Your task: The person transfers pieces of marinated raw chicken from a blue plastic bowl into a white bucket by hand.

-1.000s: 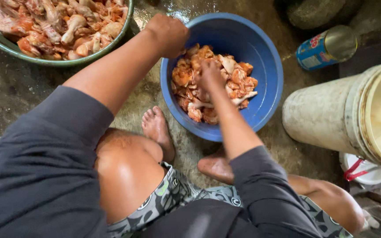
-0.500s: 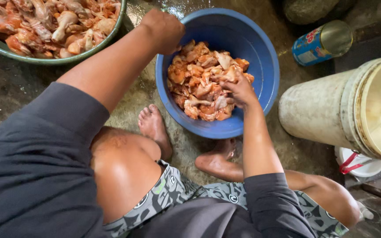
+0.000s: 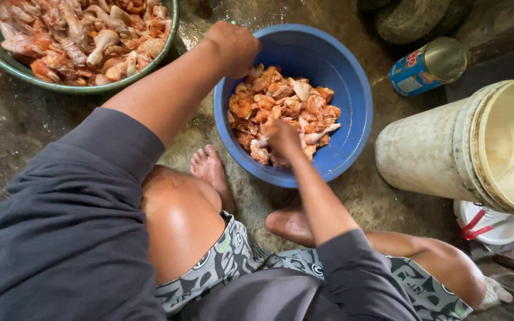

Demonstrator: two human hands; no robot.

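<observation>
A blue plastic basin [image 3: 352, 89] sits on the wet concrete floor in front of me, holding several orange-coated raw chicken pieces [image 3: 287, 101]. My left hand [image 3: 233, 46] grips the basin's near-left rim with closed fingers. My right hand [image 3: 282, 138] is pressed down into the chicken at the near side of the pile, its fingers buried among the pieces. I squat with bare feet just below the basin.
A green basin [image 3: 55, 83] of seasoned chicken pieces sits at the top left. A blue tin can [image 3: 426, 66] lies on its side at the upper right. A large cream bucket [image 3: 465, 148] lies tipped at the right, above a small white container with a red handle [image 3: 489, 223].
My right hand has moved from the right side of the chicken pile to its near-left side. My left hand keeps its hold on the rim.
</observation>
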